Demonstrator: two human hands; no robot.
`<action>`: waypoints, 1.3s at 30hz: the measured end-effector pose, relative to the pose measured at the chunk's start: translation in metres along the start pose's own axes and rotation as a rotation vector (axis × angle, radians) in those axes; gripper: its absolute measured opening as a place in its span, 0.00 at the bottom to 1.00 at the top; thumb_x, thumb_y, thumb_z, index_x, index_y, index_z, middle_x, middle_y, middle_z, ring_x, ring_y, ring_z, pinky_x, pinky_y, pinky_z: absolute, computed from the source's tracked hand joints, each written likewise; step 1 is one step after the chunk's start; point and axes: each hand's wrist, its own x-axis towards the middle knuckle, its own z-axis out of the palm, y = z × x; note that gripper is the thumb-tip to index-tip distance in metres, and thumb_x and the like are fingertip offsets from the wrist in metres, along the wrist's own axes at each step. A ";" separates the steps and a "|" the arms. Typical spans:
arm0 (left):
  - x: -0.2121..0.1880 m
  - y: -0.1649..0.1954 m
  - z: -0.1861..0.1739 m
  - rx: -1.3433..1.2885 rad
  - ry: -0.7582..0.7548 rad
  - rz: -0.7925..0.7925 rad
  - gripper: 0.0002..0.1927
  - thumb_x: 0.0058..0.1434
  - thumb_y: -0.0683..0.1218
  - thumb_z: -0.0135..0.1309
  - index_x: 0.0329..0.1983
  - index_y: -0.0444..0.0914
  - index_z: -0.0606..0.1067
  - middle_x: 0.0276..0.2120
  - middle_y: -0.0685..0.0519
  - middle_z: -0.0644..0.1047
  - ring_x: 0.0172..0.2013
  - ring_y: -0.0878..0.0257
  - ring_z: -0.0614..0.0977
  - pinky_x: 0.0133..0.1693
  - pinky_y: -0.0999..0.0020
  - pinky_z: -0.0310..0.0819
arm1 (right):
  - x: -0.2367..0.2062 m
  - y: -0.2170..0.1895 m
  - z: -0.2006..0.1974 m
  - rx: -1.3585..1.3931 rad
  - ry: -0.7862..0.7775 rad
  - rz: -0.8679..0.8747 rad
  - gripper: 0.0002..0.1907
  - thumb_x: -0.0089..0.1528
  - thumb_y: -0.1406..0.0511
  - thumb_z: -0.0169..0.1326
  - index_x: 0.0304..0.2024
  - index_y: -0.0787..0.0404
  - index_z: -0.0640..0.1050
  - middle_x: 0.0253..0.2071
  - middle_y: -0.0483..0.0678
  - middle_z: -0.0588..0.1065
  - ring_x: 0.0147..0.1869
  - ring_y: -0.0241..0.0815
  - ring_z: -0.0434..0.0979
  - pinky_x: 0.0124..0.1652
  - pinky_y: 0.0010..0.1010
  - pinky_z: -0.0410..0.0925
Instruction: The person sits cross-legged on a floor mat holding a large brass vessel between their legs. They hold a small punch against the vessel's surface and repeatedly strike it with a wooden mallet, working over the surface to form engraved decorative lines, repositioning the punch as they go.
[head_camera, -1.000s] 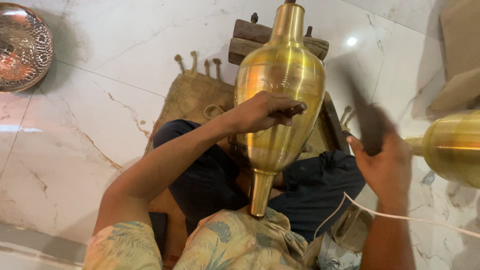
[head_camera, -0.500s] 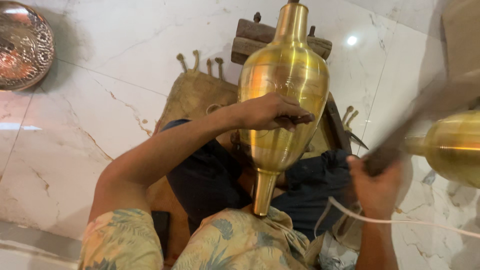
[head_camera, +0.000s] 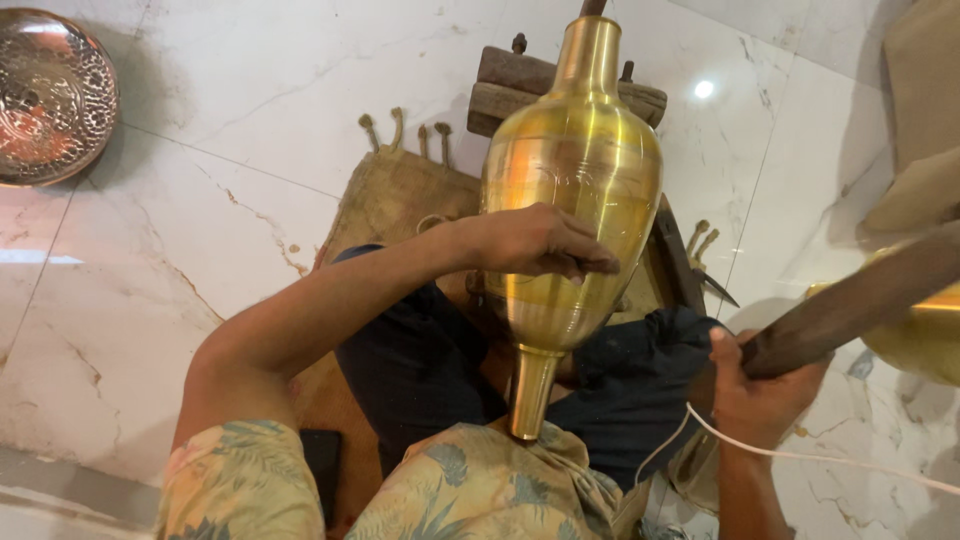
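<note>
Head view. A large brass vase (head_camera: 570, 200) with a bulbous body and narrow neck lies lengthwise over the seated person's lap, its neck pointing away toward a block of dark wood (head_camera: 520, 85) on the floor, its slim foot ending just above the patterned shirt (head_camera: 470, 490). The body of the vase is polished and shows faint engraved lines.

The left hand (head_camera: 535, 243) reaches across the vase at mid-body. Its fingers are closed narrowly and pressed to the brass; a small dark tip shows beneath the fingertips, but what it is cannot be told. The forearm crosses dark trousers (head_camera: 420, 370).

The right hand (head_camera: 755, 385) is closed in a full grip around the handle of a dark wooden mallet (head_camera: 850, 305), which runs up and to the right, blurred, clear of the vase. A thin white cord (head_camera: 800, 455) passes over the right wrist.

A woven burlap mat (head_camera: 385, 205) with knotted tassels lies under the person on the white marble floor (head_camera: 250, 90). A hammered metal tray (head_camera: 50, 95) rests at the upper left, well apart from the vase. A second brass vessel (head_camera: 925, 335) shows partly at the right edge, behind the mallet.
</note>
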 end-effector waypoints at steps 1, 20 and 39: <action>0.000 0.000 -0.001 0.001 -0.011 -0.011 0.21 0.63 0.43 0.61 0.60 0.37 0.76 0.51 0.49 0.81 0.50 0.51 0.84 0.51 0.57 0.79 | 0.001 -0.002 -0.001 -0.046 -0.031 -0.095 0.32 0.70 0.68 0.67 0.66 0.67 0.61 0.43 0.51 0.75 0.47 0.39 0.78 0.51 0.30 0.72; -0.027 0.013 0.044 -0.275 1.097 -0.362 0.16 0.69 0.39 0.62 0.56 0.36 0.69 0.43 0.51 0.79 0.44 0.64 0.85 0.46 0.69 0.84 | -0.033 0.052 -0.028 -0.278 -0.088 0.238 0.40 0.61 0.61 0.68 0.66 0.69 0.62 0.43 0.63 0.75 0.45 0.58 0.78 0.43 0.44 0.73; -0.044 0.009 0.074 -0.266 0.825 -0.477 0.21 0.66 0.40 0.62 0.61 0.37 0.72 0.35 0.53 0.79 0.38 0.66 0.82 0.43 0.68 0.79 | 0.091 -0.045 -0.014 -1.349 -0.747 -0.219 0.39 0.64 0.58 0.57 0.77 0.42 0.60 0.41 0.55 0.79 0.38 0.58 0.82 0.36 0.47 0.75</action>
